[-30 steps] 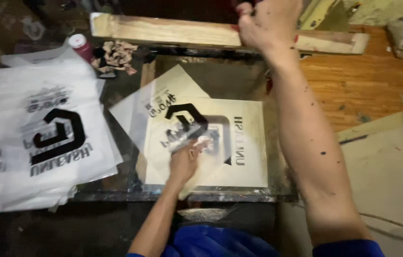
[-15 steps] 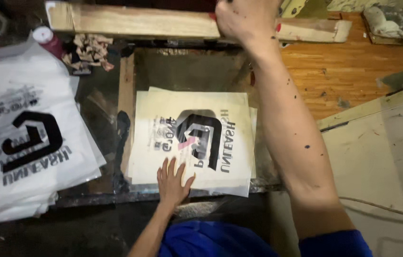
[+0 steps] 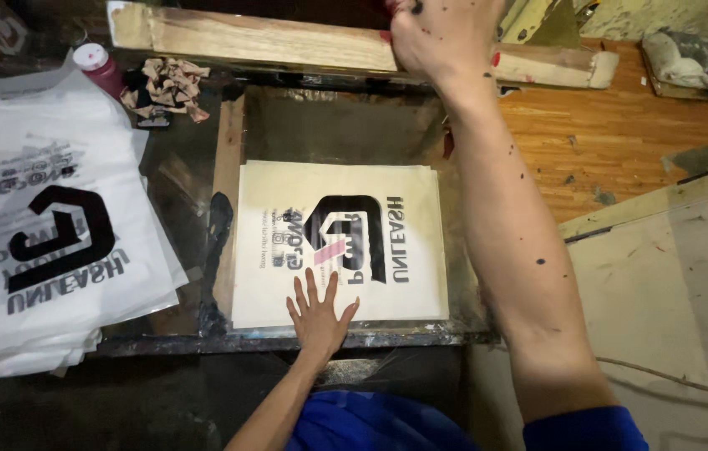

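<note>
Pressing flat on the lower edge of a cream printed sheet, the left hand is seen with fingers spread wide, nothing held. The sheet lies on the dark print bed, near the centre of the view, its black-and-pink design facing up.

The right hand, at 12 o'clock from the sheet, is closed around the raised wooden screen frame; ink spots are seen on the forearm.

Risks judged from here:
- Sheet could be skewed if the left palm slides; the print would then be misregistered.
- Frame could drop if the right grip slackens, and the left fingers lie under its path.
- Wet ink could be smeared by the fingertips, which rest just below the design.

At 9 o'clock, a stack of printed white bags is laid; at 11 o'clock, a red ink bottle and a crumpled rag lie just beside each other.
</note>
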